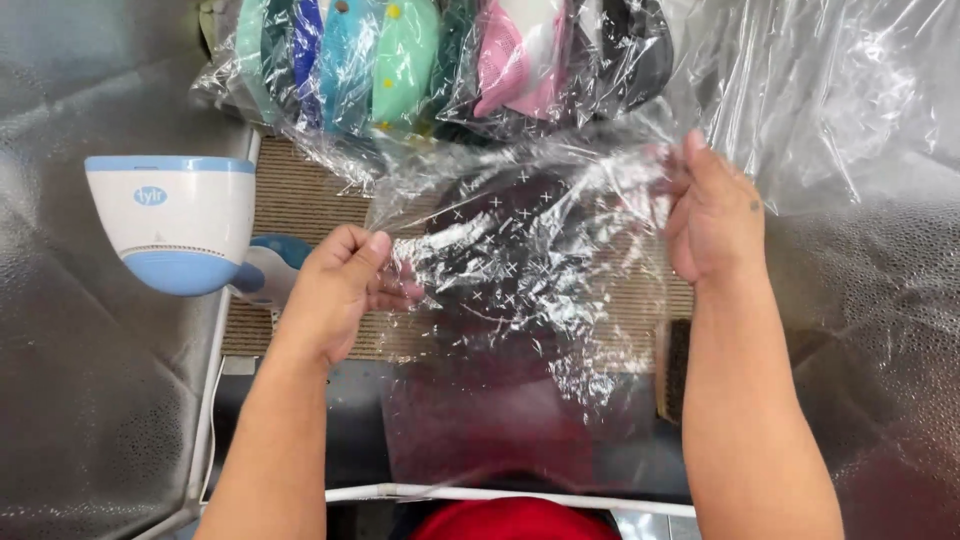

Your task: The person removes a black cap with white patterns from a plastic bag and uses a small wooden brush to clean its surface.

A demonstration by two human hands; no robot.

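Two hands are engaged on one clear plastic bag [530, 250], which is held above the counter [300, 200] at the middle of the view. The left hand [345, 285] is clenched on the bag's left edge, the film pinched between thumb and curled fingers, while the right hand [712, 215] grips the right edge with the fingers flat against the film and the thumb behind it. The bag is thus stretched between the two grips, apparently so that its mouth is kept spread and its contents kept from sliding about.

Inside the bag a dark cap [500, 235] patterned with small white crosses is seen through the wrinkled film; whether it is fully inserted cannot be told, since glare hides its lower edge.

Behind the bag, at the far side of the ribbed brown mat [290, 195], a row of bagged caps [400, 60] in teal, blue, mint, pink and black is stood on edge, packed close together, seemingly so that finished pieces are kept apart from the working space. A loose sheet of clear plastic [820, 90] is heaped to the right of them.

At the left, a white and blue handheld appliance [175, 220] is rested beside the mat, within reach of the left hand yet well clear of the film. A dark brush [672, 370] is laid near the right forearm, partly hidden by it.
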